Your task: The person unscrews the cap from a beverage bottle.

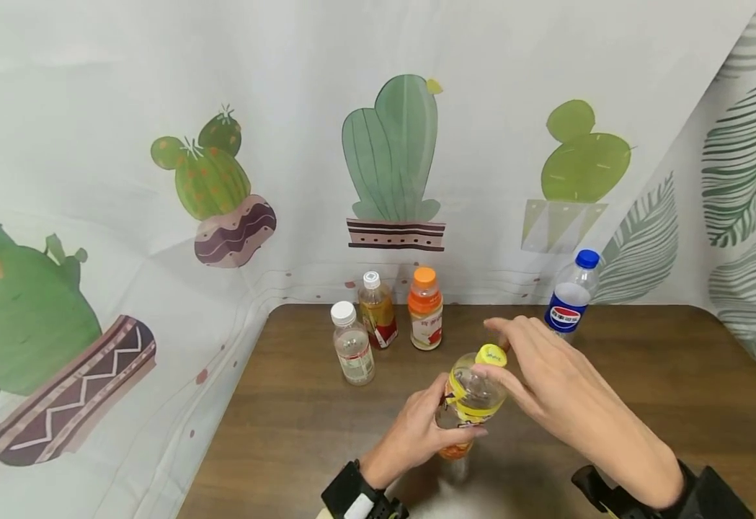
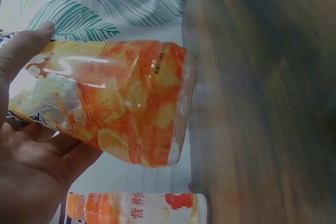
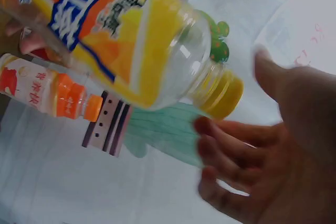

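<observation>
A clear plastic drink bottle (image 1: 475,389) with a yellow cap (image 1: 492,355) and an orange-and-yellow label is gripped around its body by my left hand (image 1: 419,425). Its printed label, with orange slices and ice, faces the left wrist view, where the bottle's base (image 2: 184,106) stands off the table. My right hand (image 1: 559,382) is beside the cap, thumb and fingers spread to either side of it. In the right wrist view a gap shows between the thumb and the yellow cap (image 3: 223,95), while a fingertip lies close under the cap's edge.
Toward the table's back stand a white-capped clear bottle (image 1: 354,346), a white-capped amber bottle (image 1: 378,313) and an orange-capped bottle (image 1: 426,310). A blue-capped Pepsi bottle (image 1: 572,295) is behind my right hand. A cactus-print cloth (image 1: 306,144) hangs behind the brown table (image 1: 274,432).
</observation>
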A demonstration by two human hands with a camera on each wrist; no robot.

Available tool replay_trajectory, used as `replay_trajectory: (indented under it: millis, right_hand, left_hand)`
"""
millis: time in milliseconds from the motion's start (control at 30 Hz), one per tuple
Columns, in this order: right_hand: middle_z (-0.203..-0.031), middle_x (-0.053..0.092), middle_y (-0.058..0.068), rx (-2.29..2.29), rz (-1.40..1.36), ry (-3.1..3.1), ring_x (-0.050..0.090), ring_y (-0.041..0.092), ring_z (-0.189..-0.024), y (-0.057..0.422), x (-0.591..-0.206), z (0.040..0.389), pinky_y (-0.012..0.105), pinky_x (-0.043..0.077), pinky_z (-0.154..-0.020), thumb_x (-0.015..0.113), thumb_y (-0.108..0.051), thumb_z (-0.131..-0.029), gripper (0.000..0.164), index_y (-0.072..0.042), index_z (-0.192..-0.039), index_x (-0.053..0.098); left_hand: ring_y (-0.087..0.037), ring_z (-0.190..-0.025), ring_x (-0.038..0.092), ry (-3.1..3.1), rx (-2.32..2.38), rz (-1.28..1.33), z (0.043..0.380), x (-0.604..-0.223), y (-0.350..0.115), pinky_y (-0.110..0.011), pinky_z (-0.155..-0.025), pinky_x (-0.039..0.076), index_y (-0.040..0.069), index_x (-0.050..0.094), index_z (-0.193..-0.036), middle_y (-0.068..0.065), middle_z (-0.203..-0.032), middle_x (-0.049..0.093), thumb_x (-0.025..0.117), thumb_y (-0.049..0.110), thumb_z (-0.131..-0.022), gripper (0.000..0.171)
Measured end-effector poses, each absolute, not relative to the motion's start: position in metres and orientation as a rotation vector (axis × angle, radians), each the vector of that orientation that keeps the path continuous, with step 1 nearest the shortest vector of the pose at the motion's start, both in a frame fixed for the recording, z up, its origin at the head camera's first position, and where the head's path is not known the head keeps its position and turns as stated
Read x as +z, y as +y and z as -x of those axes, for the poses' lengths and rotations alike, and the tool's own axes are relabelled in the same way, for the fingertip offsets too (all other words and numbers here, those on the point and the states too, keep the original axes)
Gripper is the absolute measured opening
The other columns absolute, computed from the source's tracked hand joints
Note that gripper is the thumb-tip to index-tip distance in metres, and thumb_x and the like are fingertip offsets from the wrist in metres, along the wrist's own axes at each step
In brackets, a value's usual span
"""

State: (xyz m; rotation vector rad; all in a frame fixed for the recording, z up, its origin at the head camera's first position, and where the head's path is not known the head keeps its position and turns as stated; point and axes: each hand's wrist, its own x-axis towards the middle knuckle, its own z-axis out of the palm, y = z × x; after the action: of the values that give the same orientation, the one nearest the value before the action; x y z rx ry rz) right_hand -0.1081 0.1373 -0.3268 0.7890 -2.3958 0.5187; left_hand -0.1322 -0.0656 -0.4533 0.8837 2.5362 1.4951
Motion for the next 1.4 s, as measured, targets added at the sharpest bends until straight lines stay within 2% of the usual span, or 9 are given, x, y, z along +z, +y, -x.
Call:
replay_trajectory:
  millis: [67,200,367,567,833,967,1133,1300,1400]
  right_hand:
    - [-0.093,0.058,-0.006,0.506,-0.729,-2.398,0.052,0.006,-0.08,0.136,-0.324,0.105,0.028,0.048,-0.062,0.069,-0.036,-0.093,0.035,-0.008,-0.114,0.062]
    - [-0.081,0.058,-0.006,0.496,-0.638,-2.364,0.049,0.004,-0.067,0.131,-0.322,0.101,0.025,0.044,-0.053,0.071,-0.035,-0.09,0.026,-0.01,-0.095,0.062]
    - [-0.068,0.053,-0.009,0.546,-0.532,-2.409,0.045,0.004,-0.056,0.126,-0.328,0.101,0.023,0.04,-0.049,0.078,-0.037,-0.084,0.032,-0.012,-0.085,0.058]
    - [-0.06,0.045,-0.008,0.647,-0.339,-2.512,0.041,0.007,-0.05,0.119,-0.333,0.101,0.025,0.036,-0.047,0.075,-0.041,-0.087,0.036,-0.013,-0.079,0.053]
    - [-0.059,0.048,-0.004,0.696,-0.2,-2.524,0.046,0.012,-0.05,0.114,-0.335,0.1,0.03,0.037,-0.048,0.073,-0.038,-0.089,0.038,-0.008,-0.079,0.053]
    - [-0.059,0.047,-0.006,0.711,-0.266,-2.499,0.044,0.007,-0.051,0.114,-0.337,0.101,0.027,0.036,-0.048,0.073,-0.033,-0.09,0.035,-0.011,-0.079,0.049]
    - [-0.06,0.04,-0.012,0.709,-0.441,-2.396,0.037,-0.001,-0.052,0.117,-0.336,0.105,0.02,0.032,-0.047,0.077,-0.026,-0.086,0.034,-0.015,-0.078,0.046]
    - [-0.064,0.042,-0.015,0.747,-0.56,-2.373,0.038,-0.004,-0.055,0.121,-0.334,0.106,0.017,0.033,-0.047,0.077,-0.022,-0.086,0.031,-0.017,-0.082,0.048]
    - [-0.068,0.043,-0.016,0.744,-0.63,-2.359,0.039,-0.005,-0.057,0.125,-0.335,0.107,0.015,0.033,-0.049,0.077,-0.02,-0.086,0.028,-0.017,-0.084,0.049]
  left_hand:
    - [0.001,-0.099,0.063,2.548,1.5,-0.883,0.132,-0.453,-0.065,-0.024,-0.083,0.055,0.022,0.049,-0.127,0.007,-0.114,0.068,0.079,0.041,-0.083,0.057]
    - [0.001,-0.099,0.062,2.584,1.484,-0.88,0.131,-0.451,-0.063,-0.023,-0.082,0.054,0.023,0.049,-0.127,0.008,-0.114,0.067,0.079,0.042,-0.083,0.057]
    - [0.0,-0.091,0.061,2.646,1.443,-0.889,0.13,-0.451,-0.064,-0.022,-0.076,0.054,0.023,0.049,-0.128,0.008,-0.111,0.067,0.078,0.043,-0.083,0.057]
    - [0.0,-0.083,0.058,2.728,1.376,-0.901,0.131,-0.45,-0.062,-0.017,-0.07,0.05,0.02,0.05,-0.127,0.007,-0.107,0.067,0.078,0.043,-0.083,0.057]
    - [0.002,-0.089,0.061,2.791,1.349,-0.917,0.128,-0.452,-0.061,-0.016,-0.074,0.05,0.02,0.049,-0.127,0.007,-0.109,0.069,0.078,0.043,-0.083,0.058]
    - [0.002,-0.088,0.06,2.775,1.369,-0.929,0.128,-0.453,-0.061,-0.014,-0.072,0.049,0.019,0.05,-0.127,0.007,-0.108,0.068,0.078,0.043,-0.083,0.057]
    - [0.001,-0.086,0.06,2.722,1.413,-0.931,0.13,-0.449,-0.061,-0.016,-0.072,0.05,0.018,0.05,-0.127,0.006,-0.108,0.068,0.079,0.04,-0.083,0.058]
    - [0.003,-0.083,0.057,2.654,1.423,-0.896,0.129,-0.444,-0.063,-0.016,-0.07,0.049,0.019,0.05,-0.125,0.006,-0.106,0.067,0.079,0.04,-0.083,0.055]
    - [0.004,-0.086,0.058,2.627,1.416,-0.895,0.128,-0.445,-0.064,-0.016,-0.072,0.049,0.019,0.05,-0.123,0.007,-0.107,0.067,0.079,0.041,-0.083,0.054]
